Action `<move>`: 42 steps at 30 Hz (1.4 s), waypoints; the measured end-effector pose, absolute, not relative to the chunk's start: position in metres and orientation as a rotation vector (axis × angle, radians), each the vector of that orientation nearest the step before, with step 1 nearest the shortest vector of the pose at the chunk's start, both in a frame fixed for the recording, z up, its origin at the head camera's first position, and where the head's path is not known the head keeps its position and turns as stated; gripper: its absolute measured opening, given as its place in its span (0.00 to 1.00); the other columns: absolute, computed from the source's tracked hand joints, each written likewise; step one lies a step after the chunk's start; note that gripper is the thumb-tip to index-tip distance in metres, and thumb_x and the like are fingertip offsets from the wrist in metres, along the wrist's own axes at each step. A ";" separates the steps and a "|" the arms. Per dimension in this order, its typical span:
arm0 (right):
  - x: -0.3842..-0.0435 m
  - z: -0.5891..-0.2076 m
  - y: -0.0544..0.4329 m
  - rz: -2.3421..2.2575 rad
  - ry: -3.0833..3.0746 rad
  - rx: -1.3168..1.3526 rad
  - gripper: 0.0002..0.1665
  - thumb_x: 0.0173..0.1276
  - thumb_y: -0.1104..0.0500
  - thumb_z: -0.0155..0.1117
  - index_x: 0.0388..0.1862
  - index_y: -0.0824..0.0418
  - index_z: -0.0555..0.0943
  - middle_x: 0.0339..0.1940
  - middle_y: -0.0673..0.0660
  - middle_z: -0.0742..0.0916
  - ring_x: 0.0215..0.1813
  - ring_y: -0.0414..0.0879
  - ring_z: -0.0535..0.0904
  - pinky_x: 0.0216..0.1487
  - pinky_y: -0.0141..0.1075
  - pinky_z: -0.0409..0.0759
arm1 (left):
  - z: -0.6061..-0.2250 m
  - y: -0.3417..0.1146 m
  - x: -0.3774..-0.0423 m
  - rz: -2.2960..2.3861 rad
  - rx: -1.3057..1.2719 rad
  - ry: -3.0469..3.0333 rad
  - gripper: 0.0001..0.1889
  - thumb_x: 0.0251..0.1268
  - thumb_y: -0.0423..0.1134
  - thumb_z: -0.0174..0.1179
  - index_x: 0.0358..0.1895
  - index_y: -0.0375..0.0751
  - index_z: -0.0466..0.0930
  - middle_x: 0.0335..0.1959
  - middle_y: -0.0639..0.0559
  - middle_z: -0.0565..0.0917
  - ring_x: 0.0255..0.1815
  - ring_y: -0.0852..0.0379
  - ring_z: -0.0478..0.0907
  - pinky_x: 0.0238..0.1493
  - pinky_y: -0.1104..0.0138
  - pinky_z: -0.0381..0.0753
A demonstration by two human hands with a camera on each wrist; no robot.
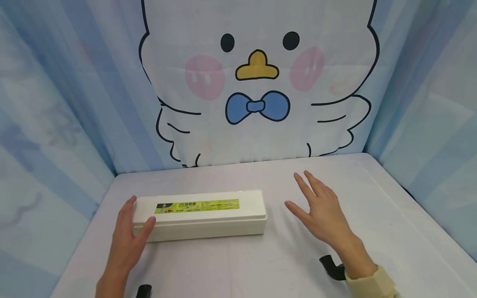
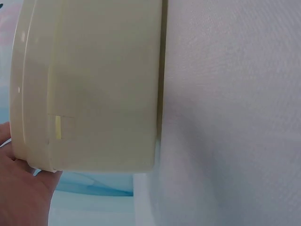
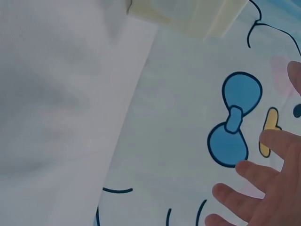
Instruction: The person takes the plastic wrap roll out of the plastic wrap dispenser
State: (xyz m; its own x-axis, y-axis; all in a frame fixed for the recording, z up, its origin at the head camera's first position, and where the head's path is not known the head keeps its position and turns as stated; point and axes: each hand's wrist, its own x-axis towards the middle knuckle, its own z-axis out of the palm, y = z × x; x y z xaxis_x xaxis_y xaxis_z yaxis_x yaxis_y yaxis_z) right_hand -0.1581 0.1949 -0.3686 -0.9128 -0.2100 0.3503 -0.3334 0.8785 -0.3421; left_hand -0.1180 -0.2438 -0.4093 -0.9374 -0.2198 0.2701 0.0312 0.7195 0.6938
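A long white box [image 1: 205,229] with a lid lies on the table, a yellow-green label [image 1: 197,206] with printed characters on its top. At the left end of the box is my left hand [image 1: 128,242], its thumb at the lid's front edge and its fingers reaching along the end. The left wrist view shows the box's side [image 2: 106,89] close up, with fingertips of the left hand [image 2: 23,193] at the lid's corner. My right hand [image 1: 326,217] hovers to the right of the box, apart from it, fingers spread and holding nothing.
A white cloth covers the table [image 1: 231,265]. Blue-and-white curtains [image 1: 48,136] stand on both sides, and a backdrop with a cartoon bird [image 1: 257,140] hangs behind. Black curved pieces [image 1: 331,268] show near each wrist.
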 end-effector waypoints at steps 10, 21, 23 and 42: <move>-0.164 -0.367 0.179 0.578 -2.761 0.428 0.46 0.72 0.39 0.62 0.81 0.57 0.60 0.80 0.65 0.61 0.76 0.67 0.58 0.73 0.64 0.51 | -0.414 -0.247 -0.120 -1.088 0.181 -2.572 0.46 0.72 0.51 0.60 0.81 0.34 0.44 0.79 0.31 0.51 0.78 0.33 0.48 0.74 0.37 0.48; -0.171 -0.366 0.158 0.557 -2.768 0.518 0.48 0.71 0.39 0.64 0.82 0.56 0.59 0.81 0.63 0.61 0.76 0.66 0.59 0.73 0.64 0.53 | -0.420 -0.254 -0.123 -1.131 0.189 -2.543 0.47 0.70 0.51 0.62 0.81 0.34 0.44 0.79 0.31 0.52 0.78 0.33 0.49 0.74 0.39 0.48; -0.173 -0.366 0.154 0.554 -2.775 0.532 0.49 0.70 0.39 0.64 0.82 0.56 0.58 0.81 0.63 0.61 0.76 0.66 0.58 0.73 0.64 0.53 | -0.420 -0.255 -0.123 -1.147 0.197 -2.547 0.48 0.70 0.51 0.62 0.81 0.34 0.43 0.79 0.32 0.51 0.78 0.34 0.49 0.74 0.39 0.48; -0.186 -0.363 0.123 0.561 -2.798 0.662 0.51 0.68 0.36 0.64 0.83 0.53 0.57 0.82 0.60 0.60 0.78 0.64 0.56 0.75 0.61 0.52 | -0.428 -0.268 -0.123 -1.416 0.201 -2.533 0.51 0.71 0.48 0.64 0.82 0.37 0.36 0.81 0.34 0.45 0.80 0.35 0.45 0.75 0.42 0.49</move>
State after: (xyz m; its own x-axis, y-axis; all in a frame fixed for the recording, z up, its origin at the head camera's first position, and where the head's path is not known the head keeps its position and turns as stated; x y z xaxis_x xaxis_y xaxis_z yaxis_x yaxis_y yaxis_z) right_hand -0.1859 0.1232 -0.3633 -0.8765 -0.3868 0.2866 -0.4674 0.8265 -0.3139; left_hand -0.1229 -0.2678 -0.4281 -0.9635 -0.2313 0.1348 -0.0063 0.5231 0.8522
